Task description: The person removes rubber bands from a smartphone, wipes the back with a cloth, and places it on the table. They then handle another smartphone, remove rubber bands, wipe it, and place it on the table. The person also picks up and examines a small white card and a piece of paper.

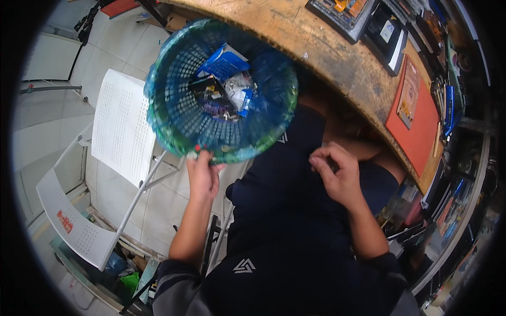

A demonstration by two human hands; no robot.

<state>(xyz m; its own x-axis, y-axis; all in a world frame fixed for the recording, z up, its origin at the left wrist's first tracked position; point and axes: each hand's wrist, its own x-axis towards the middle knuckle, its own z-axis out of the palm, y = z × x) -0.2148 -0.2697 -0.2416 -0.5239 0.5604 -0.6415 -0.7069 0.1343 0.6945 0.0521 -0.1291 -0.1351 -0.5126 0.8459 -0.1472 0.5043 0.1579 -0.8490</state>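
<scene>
A round plastic mesh waste basket (pixel 160 138), lined with a translucent blue-green bag, stands or hangs between the workbench and a white chair. Inside it lie a blue and white box (pixel 227 63), a black piece of packaging (pixel 203 85), crumpled clear plastic (pixel 239 87) and small scraps. My left hand (pixel 203 172) grips the near rim of the basket, with a small red thing at the fingertips. Over my lap, to the right of the basket, is my right hand (pixel 336 170), its thumb and fingers curled near each other; whether something small is between them cannot be told.
A worn wooden workbench (pixel 328 75) curves along the top and right, bearing black boxes (pixel 381 35), an orange-red mat (pixel 415 118) and tools. At left is a white perforated metal chair (pixel 122 126) on a tiled floor. Glass shelving (pixel 466 205) with assorted items borders the right.
</scene>
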